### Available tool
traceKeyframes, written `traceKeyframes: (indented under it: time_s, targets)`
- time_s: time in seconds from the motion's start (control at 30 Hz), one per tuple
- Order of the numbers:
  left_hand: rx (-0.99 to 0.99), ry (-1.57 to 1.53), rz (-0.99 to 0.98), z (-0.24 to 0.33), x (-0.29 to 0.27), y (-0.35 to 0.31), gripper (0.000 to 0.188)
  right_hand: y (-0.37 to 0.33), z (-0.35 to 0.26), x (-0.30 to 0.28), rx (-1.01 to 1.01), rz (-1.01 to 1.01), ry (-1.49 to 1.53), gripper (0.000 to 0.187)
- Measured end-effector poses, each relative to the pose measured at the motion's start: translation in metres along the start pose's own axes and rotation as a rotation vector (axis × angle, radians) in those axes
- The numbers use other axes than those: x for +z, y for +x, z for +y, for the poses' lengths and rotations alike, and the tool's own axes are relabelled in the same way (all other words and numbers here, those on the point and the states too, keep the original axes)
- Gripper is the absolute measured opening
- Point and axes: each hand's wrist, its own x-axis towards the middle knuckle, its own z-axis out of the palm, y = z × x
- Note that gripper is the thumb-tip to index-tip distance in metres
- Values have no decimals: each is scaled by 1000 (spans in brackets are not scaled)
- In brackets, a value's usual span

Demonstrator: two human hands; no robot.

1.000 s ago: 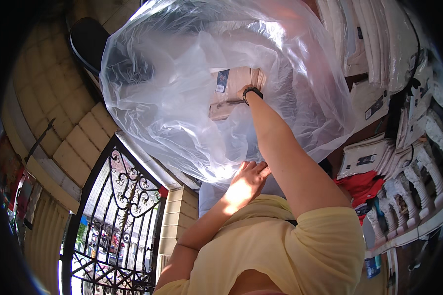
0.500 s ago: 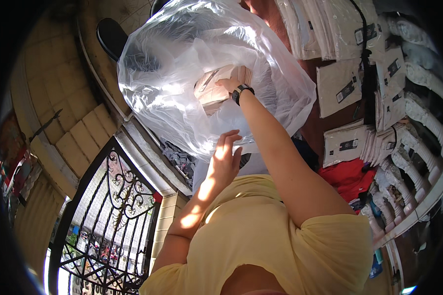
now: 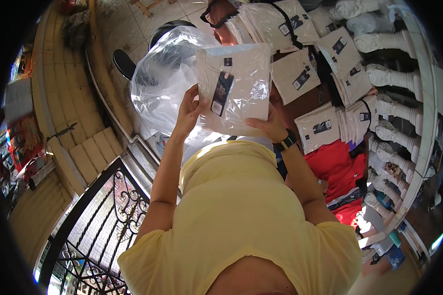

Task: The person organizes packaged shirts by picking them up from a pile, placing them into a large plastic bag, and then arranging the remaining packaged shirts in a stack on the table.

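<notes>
A flat, beige folded garment in a clear plastic packet (image 3: 248, 86), with a dark blue tag on its front, is held up before me. My left hand (image 3: 188, 113) grips its left edge, fingers mostly behind it. At the lower right corner my right hand (image 3: 269, 124), with a dark watch on the wrist, pinches it with the thumb in front. Behind and to the left, partly hidden by the packet, stands a large clear plastic bag (image 3: 155, 81). What lies inside the bag cannot be made out.
Similar packets (image 3: 298, 76) lie in piles on a brown surface to the right. Red cloth (image 3: 334, 172) lies nearer me, beside a white balustrade (image 3: 391, 76). A black iron gate (image 3: 108, 221) is at the lower left. A dark rounded seat (image 3: 124, 64) stands beyond the bag.
My right hand has come out of the large bag toward me, and both hands now hold a packet. My left hand was free before. The view has shifted, showing more of the right side.
</notes>
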Motion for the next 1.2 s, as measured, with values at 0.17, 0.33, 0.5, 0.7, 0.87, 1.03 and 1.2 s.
traceKeyframes:
  time_s: [0.17, 0.33, 0.5, 0.7, 0.87, 1.03, 1.2]
  targets:
    - [107, -158, -32, 20, 43, 11, 53, -30, -1, -33, -26, 101, 102, 58]
    - [-8, -155, -191, 28, 65, 24, 45, -51, 8, -49, -63, 198, 147, 58]
    - [-76, -146, -342, 34, 87, 35, 42, -66, 14, -59, -66, 266, 240, 58]
    - [-235, -242, -300, 23, 101, 39, 43, -70, 27, -67, -55, 310, 232, 64]
    - [-278, -43, -348, 27, 132, 47, 42, -76, 18, -86, -30, 317, 272, 75]
    - [-332, 25, -411, 12, 146, 68, 39, -76, 16, -111, -10, 326, 329, 74]
    - [-359, 40, -416, 7, 176, 81, 38, -72, 38, -142, -23, 378, 320, 75]
